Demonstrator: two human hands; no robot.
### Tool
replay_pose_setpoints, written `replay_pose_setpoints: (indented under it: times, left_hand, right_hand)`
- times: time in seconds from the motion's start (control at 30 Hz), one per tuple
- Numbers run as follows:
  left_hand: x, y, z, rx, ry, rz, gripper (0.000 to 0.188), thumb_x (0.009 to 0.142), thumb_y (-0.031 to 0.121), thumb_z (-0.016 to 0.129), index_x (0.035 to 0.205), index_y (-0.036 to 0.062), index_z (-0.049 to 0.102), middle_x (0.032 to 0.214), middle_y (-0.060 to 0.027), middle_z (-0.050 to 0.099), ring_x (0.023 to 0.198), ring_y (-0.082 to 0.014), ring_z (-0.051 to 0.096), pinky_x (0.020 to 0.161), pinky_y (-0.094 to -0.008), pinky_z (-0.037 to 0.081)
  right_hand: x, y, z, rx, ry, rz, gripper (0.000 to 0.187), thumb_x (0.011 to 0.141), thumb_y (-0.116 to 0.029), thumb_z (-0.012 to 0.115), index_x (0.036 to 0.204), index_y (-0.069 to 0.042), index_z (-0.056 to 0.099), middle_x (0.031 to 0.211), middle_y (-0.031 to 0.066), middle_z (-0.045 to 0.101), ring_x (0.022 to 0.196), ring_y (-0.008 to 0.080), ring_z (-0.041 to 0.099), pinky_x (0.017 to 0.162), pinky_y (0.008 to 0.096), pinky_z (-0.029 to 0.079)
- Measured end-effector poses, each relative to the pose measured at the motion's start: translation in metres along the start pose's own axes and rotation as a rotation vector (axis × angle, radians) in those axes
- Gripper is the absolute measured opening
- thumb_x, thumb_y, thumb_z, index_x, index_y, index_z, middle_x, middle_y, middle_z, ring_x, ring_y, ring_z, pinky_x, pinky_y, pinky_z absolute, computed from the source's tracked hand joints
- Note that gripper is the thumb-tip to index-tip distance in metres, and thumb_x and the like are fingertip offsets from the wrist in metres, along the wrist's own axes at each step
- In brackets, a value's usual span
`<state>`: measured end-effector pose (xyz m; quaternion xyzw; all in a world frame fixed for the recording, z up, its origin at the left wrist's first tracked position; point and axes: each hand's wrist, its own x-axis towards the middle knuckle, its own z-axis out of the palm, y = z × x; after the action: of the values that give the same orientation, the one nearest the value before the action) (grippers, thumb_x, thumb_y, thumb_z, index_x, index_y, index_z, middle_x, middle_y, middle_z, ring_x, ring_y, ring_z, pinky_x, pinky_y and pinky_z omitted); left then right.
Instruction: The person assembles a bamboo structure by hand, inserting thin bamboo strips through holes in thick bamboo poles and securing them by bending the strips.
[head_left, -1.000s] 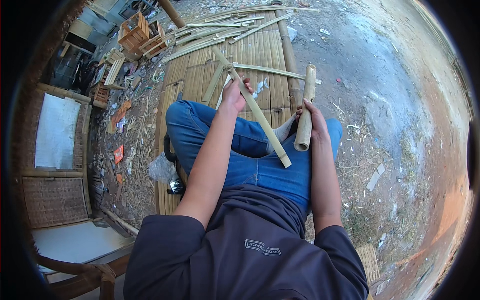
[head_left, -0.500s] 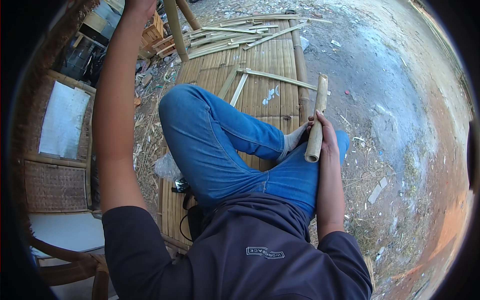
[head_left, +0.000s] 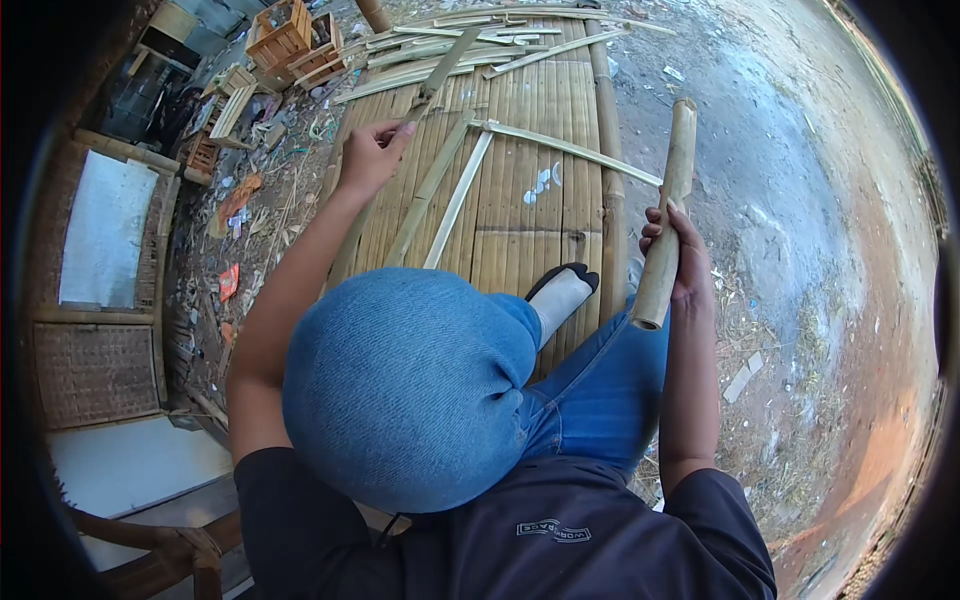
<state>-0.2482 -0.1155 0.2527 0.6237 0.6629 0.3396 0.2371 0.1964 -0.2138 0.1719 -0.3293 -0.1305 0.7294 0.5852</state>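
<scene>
My right hand [head_left: 690, 255] is wrapped round a bamboo tube [head_left: 682, 145], held slanting beside my right thigh. Its open hollow end points toward me. Over the left part of the bamboo bench [head_left: 530, 205], my left hand [head_left: 372, 158] is closed at the lower end of a long, narrow, grey-brown piece [head_left: 452, 62]. That piece slants away to the upper right; whether it is a bamboo strip or a blade I cannot tell. Between my hands, split bamboo strips [head_left: 560, 147] lie joined in an angle on the slats.
More bamboo strips [head_left: 440, 55] are heaped at the bench's far end. My raised left knee [head_left: 400, 390] covers much of the near bench, with a socked foot [head_left: 562, 300] on the slats. Wooden crates [head_left: 280, 35] stand at the far left. Littered ground [head_left: 780, 250] runs along the right.
My left hand has come down from the upper left edge to above the bench, now with the narrow piece. My left knee has risen. The bamboo tube has shifted slightly right.
</scene>
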Motion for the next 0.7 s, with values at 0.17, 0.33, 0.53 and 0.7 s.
replay_pose_setpoints:
  times: [0.17, 0.33, 0.53, 0.7]
  left_hand:
    - [-0.015, -0.063, 0.074, 0.112, 0.068, 0.061, 0.035, 0.092, 0.034, 0.077, 0.096, -0.0008, 0.077, 0.061, -0.0083, 0.066, 0.054, -0.0143, 0.058, 0.056, -0.0344, 0.048]
    - [-0.001, -0.097, 0.127, 0.229, 0.046, -0.121, 0.035, 0.091, 0.032, 0.075, 0.092, -0.0028, 0.075, 0.077, -0.0220, 0.069, 0.070, -0.0356, 0.069, 0.066, -0.0445, 0.052]
    - [-0.017, -0.122, 0.168, 0.232, 0.061, -0.050, 0.029, 0.095, 0.024, 0.070, 0.110, -0.0013, 0.074, 0.091, -0.0218, 0.065, 0.083, -0.0415, 0.066, 0.074, -0.0488, 0.052]
    - [-0.027, -0.123, 0.168, 0.269, 0.005, -0.118, 0.030, 0.093, 0.017, 0.071, 0.113, -0.0049, 0.073, 0.089, -0.0204, 0.065, 0.080, -0.0381, 0.066, 0.075, -0.0446, 0.052]
  right_hand:
    - [0.053, 0.025, 0.028, -0.165, 0.055, 0.065, 0.045, 0.100, -0.017, 0.067, 0.138, -0.007, 0.044, 0.100, 0.0062, 0.059, 0.076, 0.0122, 0.060, 0.063, 0.0288, 0.055]
    - [0.110, 0.062, 0.027, -0.198, 0.023, 0.162, 0.057, 0.101, -0.015, 0.066, 0.149, -0.007, 0.036, 0.104, 0.0076, 0.058, 0.079, 0.0126, 0.058, 0.067, 0.0284, 0.054]
    - [0.145, 0.096, -0.002, -0.146, -0.048, 0.327, 0.072, 0.098, -0.011, 0.067, 0.158, -0.016, 0.028, 0.107, 0.0067, 0.055, 0.084, 0.0135, 0.055, 0.072, 0.0302, 0.052]
    - [0.162, 0.103, -0.043, -0.060, -0.161, 0.422, 0.079, 0.091, -0.012, 0.075, 0.157, -0.015, 0.031, 0.109, 0.0089, 0.058, 0.085, 0.0150, 0.057, 0.072, 0.0339, 0.054]
